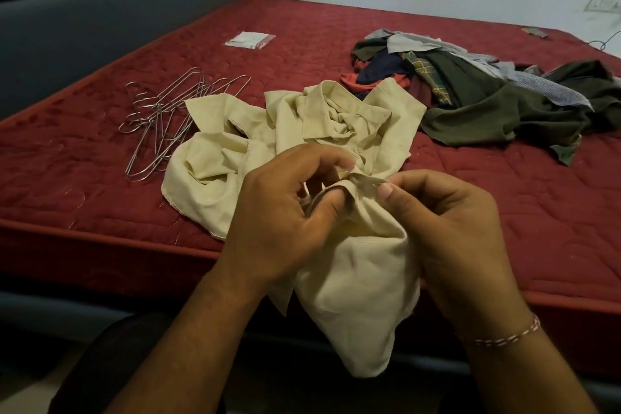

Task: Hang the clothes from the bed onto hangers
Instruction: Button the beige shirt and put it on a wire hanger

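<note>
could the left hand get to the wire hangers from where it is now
Probably yes, once it lets go: the left hand grips the cream shirt, and the hangers lie uncovered on the bed to its left.

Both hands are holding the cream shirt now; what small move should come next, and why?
Probably spread the crumpled cream cotton shirt flat: the left hand and right hand pinch one bunched edge, and its collar lies twisted. The thin metal wire hangers wait beside it.
</note>
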